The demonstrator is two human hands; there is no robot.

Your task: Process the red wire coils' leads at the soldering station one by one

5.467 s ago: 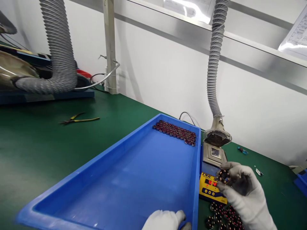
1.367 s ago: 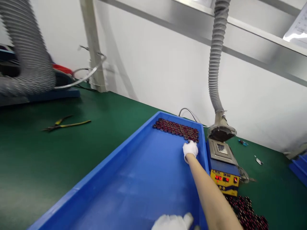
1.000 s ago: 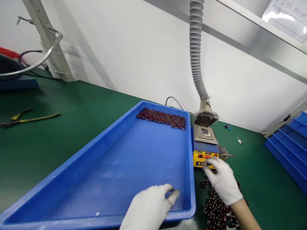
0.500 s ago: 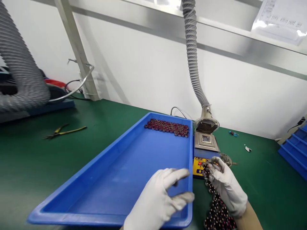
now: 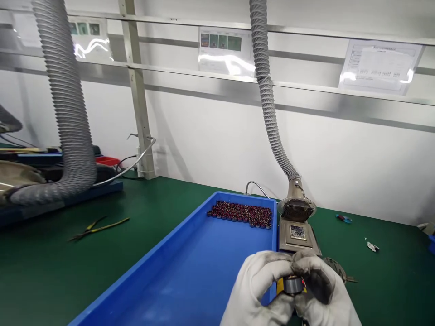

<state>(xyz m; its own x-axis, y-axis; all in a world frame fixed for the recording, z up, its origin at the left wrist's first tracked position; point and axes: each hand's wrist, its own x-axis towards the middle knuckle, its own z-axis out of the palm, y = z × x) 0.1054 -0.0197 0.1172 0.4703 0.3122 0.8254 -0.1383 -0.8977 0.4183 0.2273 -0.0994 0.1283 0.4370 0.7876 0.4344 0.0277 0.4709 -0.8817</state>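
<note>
White gloves pinching one ring by the tray

From my distant seat I am watching both gloved hands meeting at the right wall of the blue tray (image 5: 183, 244). The left hand (image 5: 249, 290) is bending its thumb and fingers around one side of a dark ring (image 5: 292, 285), leaving no more gap than the ring is filling. The right hand (image 5: 335, 299) is curling in from the other side, its fingertips pressing in against the ring too. Both hands are gripping that one part; which of them is bearing its weight I cannot tell, as the fingers are overlapping. The ring is turning its smooth grey side toward me, and I am seeing it just right of the tray, in front of a yellow panel (image 5: 280, 286).

Many more rings (image 5: 239, 213) are crowding the tray's far end, sitting side by side in a dense band and showing red and coppery specks. Right beside the tray, a machine (image 5: 288, 242) is presenting its metal top, with a tilted hood (image 5: 295, 209) hanging over it from a ribbed hose (image 5: 267, 99). A metal disc (image 5: 338, 269) is jutting out beyond the machine, farther from the tray. Well left of the tray, yellow-handled pliers (image 5: 98, 229) are lying on the green bench (image 5: 163, 203).
</note>
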